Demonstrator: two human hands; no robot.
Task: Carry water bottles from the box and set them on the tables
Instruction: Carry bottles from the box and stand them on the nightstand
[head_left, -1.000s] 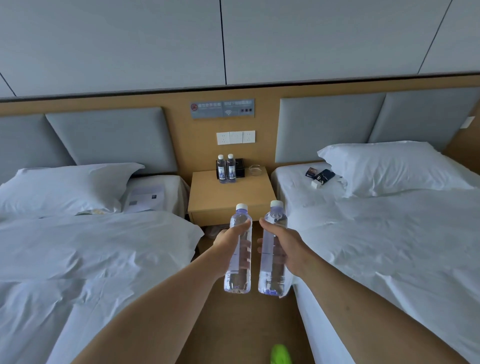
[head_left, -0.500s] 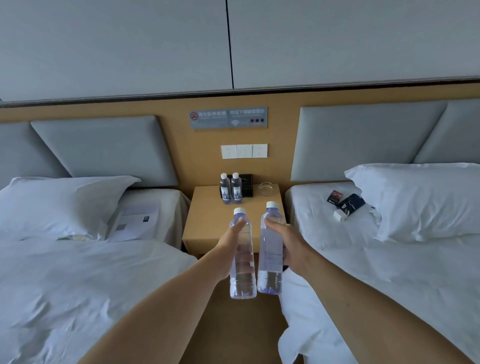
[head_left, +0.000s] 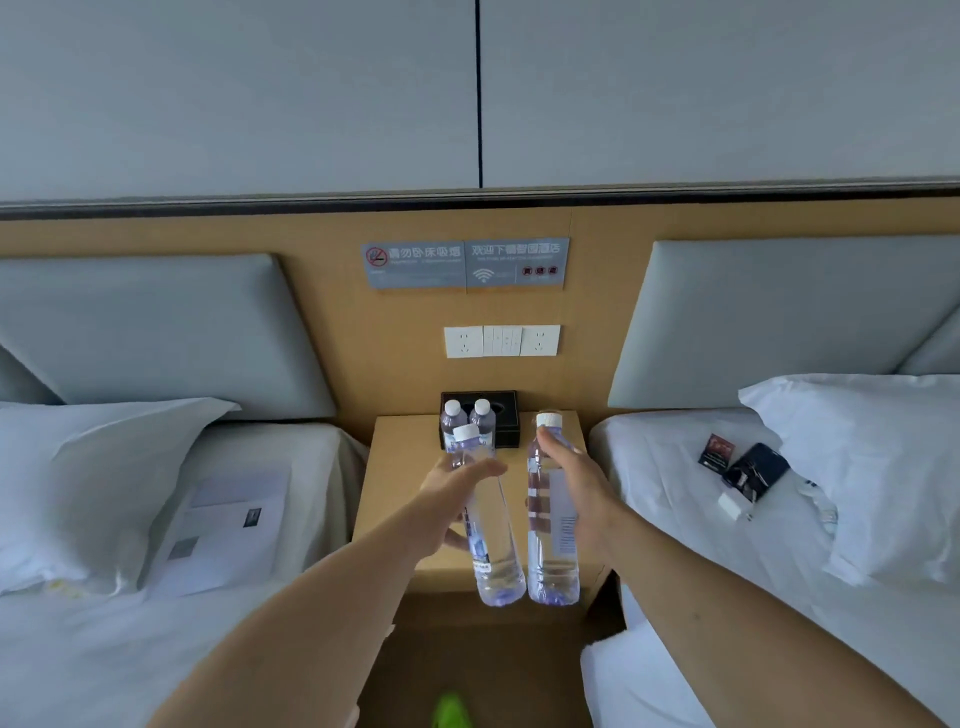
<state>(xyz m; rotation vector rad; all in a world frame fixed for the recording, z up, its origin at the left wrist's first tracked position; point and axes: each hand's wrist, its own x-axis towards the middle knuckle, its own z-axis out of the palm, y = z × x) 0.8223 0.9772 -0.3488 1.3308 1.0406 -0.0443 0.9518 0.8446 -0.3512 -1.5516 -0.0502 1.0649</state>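
Holding one water bottle in each hand, a person is standing between two beds and looking down at a small wooden table (head_left: 410, 499). The left hand (head_left: 449, 506) is wrapping its fingers around the left bottle (head_left: 488, 540), which is leaning a little with its white cap tipped to the left. The right hand (head_left: 574, 493) is gripping the right bottle (head_left: 550, 535), which is standing almost straight up, with the thumb up near its neck. Both bottles are clear, full of water, and hanging in the air over the front part of the table, side by side and nearly touching at the bottom. Two more small bottles (head_left: 467, 421) are already sitting at the back of the table, right in front of a black box (head_left: 501, 415). White wall switches (head_left: 501, 340) and a grey sign (head_left: 465, 264) are sitting on the wooden wall above the table. The left bed (head_left: 104, 649) is showing a white pillow (head_left: 88, 483) and some papers (head_left: 223, 530) lying flat. The right bed (head_left: 727, 571) is showing another pillow (head_left: 872, 467), a dark phone (head_left: 756, 470), a small dark packet (head_left: 716, 451) and a white charger (head_left: 731, 506). Something bright green (head_left: 451, 712) is peeking in at the bottom edge, too blurry to name.
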